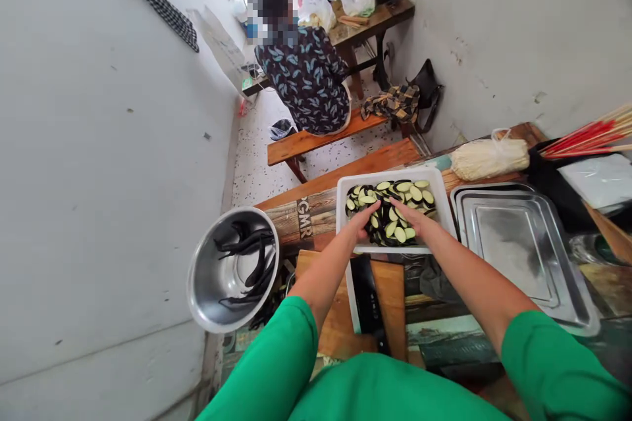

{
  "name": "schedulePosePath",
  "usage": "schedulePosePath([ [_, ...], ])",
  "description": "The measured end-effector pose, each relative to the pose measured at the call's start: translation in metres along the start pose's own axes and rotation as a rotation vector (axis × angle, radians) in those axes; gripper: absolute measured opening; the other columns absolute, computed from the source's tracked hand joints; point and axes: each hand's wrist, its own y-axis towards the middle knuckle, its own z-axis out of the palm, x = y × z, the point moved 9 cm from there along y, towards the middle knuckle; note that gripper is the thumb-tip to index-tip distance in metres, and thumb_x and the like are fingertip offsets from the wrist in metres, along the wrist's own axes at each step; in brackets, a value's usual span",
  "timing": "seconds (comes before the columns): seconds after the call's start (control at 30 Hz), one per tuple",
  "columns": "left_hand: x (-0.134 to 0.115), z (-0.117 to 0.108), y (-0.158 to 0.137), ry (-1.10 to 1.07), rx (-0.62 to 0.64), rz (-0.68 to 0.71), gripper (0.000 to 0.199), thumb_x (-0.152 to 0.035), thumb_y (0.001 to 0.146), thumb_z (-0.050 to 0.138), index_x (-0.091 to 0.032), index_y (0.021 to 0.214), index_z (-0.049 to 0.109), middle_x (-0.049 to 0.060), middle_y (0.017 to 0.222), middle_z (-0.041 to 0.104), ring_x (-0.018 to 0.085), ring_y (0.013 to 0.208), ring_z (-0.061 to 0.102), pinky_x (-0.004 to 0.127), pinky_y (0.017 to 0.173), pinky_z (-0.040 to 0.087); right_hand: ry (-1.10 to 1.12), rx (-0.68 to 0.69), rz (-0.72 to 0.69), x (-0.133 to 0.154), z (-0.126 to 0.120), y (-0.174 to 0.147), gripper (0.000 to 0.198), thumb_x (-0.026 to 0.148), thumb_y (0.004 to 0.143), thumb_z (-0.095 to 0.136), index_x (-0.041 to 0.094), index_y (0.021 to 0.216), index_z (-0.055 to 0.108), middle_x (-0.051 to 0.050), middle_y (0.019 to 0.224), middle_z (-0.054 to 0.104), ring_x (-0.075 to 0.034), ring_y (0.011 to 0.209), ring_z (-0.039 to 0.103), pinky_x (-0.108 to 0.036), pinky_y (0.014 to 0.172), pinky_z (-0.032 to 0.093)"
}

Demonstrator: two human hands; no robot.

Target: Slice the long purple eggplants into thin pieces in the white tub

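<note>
Both of my hands reach into a white plastic tub [447,207] that holds many oval eggplant slices [399,233] with dark skin and pale flesh. My left hand [363,222] rests among the slices on the left, fingers stretched out. Opposite it, my right hand [409,212] has its fingers extended toward the left one, over the slices. No slice is plainly gripped in either hand. Just below the tub, a cleaver with a black blade [368,299] lies on a wooden cutting board [392,283].
Left stands a steel bowl [197,289] with several whole dark eggplants [257,263]. Stacked metal trays [518,243] lie at right, near a pale wrapped bundle [488,159] and red-ended sticks [587,135]. Beyond, a person [303,79] sits on a wooden bench [296,145].
</note>
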Motion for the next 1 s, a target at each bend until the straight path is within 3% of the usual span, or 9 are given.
schedulePosePath([
  [0.07, -0.001, 0.004, -0.004, -0.082, 0.031, -0.038, 0.05, -0.051, 0.078, 0.07, -0.014, 0.113, 0.064, 0.013, 0.102, 0.072, 0.027, 0.098, 0.068, 0.047, 0.094, 0.052, 0.096, 0.057, 0.021, -0.001, 0.006, -0.005, 0.049, 0.058, 0.09, 0.043, 0.017, 0.107, 0.065, -0.009, 0.087, 0.075, -0.022, 0.082, 0.071, -0.04, 0.081, 0.057],
  [0.17, -0.01, 0.007, -0.008, -0.125, 0.048, -0.022, 0.045, -0.043, 0.074, 0.076, -0.013, 0.106, 0.065, 0.012, 0.096, 0.073, 0.025, 0.092, 0.07, 0.044, 0.092, 0.053, 0.102, 0.027, -0.012, 0.008, 0.005, -0.014, 0.042, 0.051, 0.091, 0.044, 0.017, 0.104, 0.065, -0.009, 0.084, 0.075, -0.022, 0.081, 0.072, -0.039, 0.079, 0.059],
  [0.33, -0.043, 0.015, -0.023, -0.059, 0.075, 0.178, 0.051, -0.038, 0.063, 0.085, -0.015, 0.104, 0.064, 0.009, 0.095, 0.072, 0.022, 0.084, 0.069, 0.043, 0.09, 0.054, -0.052, -0.025, -0.209, 0.044, 0.003, -0.034, 0.036, 0.049, 0.085, 0.055, 0.019, 0.102, 0.067, -0.008, 0.089, 0.075, -0.021, 0.084, 0.071, -0.036, 0.079, 0.059],
  [0.43, -0.072, 0.016, -0.041, 0.132, 0.056, 0.379, 0.06, -0.036, 0.06, 0.087, -0.018, 0.112, 0.063, 0.007, 0.103, 0.071, 0.021, 0.09, 0.068, 0.043, 0.095, 0.051, -0.338, -0.187, -0.418, 0.075, -0.016, -0.049, 0.044, 0.05, 0.075, 0.066, 0.021, 0.108, 0.067, -0.007, 0.104, 0.073, -0.022, 0.098, 0.067, -0.038, 0.091, 0.053],
  [0.57, -0.099, 0.013, -0.07, 0.593, -0.064, 0.627, 0.045, -0.043, 0.072, 0.076, -0.021, 0.111, 0.068, 0.007, 0.122, 0.064, 0.025, 0.118, 0.056, 0.042, 0.109, 0.037, -1.07, -0.459, -0.673, 0.091, -0.021, -0.069, 0.043, 0.053, 0.078, 0.06, 0.022, 0.106, 0.071, -0.008, 0.135, 0.058, -0.028, 0.127, 0.048, -0.049, 0.112, 0.03],
  [0.67, -0.089, 0.016, -0.079, 0.998, -0.144, 0.705, 0.051, -0.051, 0.078, 0.068, -0.029, 0.123, 0.063, 0.004, 0.145, 0.045, 0.033, 0.142, 0.027, 0.05, 0.118, 0.018, -1.559, -0.496, -0.748, 0.066, 0.001, -0.064, 0.059, 0.051, 0.076, 0.062, 0.028, 0.13, 0.059, -0.003, 0.155, 0.033, -0.034, 0.145, 0.016, -0.058, 0.116, 0.005],
  [0.77, -0.065, 0.011, -0.07, 1.255, -0.243, 0.705, 0.075, -0.055, 0.07, 0.075, -0.035, 0.137, 0.049, 0.0, 0.159, 0.02, 0.037, 0.147, -0.004, 0.058, 0.117, -0.003, -1.788, -0.429, -0.709, 0.036, 0.011, -0.046, 0.07, 0.053, 0.076, 0.06, 0.033, 0.142, 0.045, 0.0, 0.16, 0.021, -0.035, 0.147, -0.002, -0.062, 0.112, -0.007],
  [0.87, -0.043, 0.002, -0.048, 1.346, -0.294, 0.655, 0.08, -0.054, 0.07, 0.075, -0.035, 0.141, 0.043, 0.001, 0.16, 0.014, 0.038, 0.147, -0.008, 0.059, 0.114, -0.011, -1.833, -0.434, -0.631, 0.027, 0.002, -0.028, 0.072, 0.057, 0.079, 0.055, 0.032, 0.145, 0.04, -0.001, 0.16, 0.02, -0.036, 0.146, -0.005, -0.066, 0.11, -0.007],
  [1.0, -0.035, -0.008, -0.024, 1.402, -0.345, 0.548, 0.081, -0.049, 0.069, 0.077, -0.032, 0.141, 0.042, 0.007, 0.159, 0.018, 0.04, 0.146, 0.004, 0.061, 0.114, -0.009, -1.787, -0.402, -0.497, 0.029, -0.012, -0.017, 0.072, 0.052, 0.08, 0.058, 0.03, 0.145, 0.04, -0.005, 0.158, 0.026, -0.038, 0.146, 0.007, -0.064, 0.113, 0.006],
])
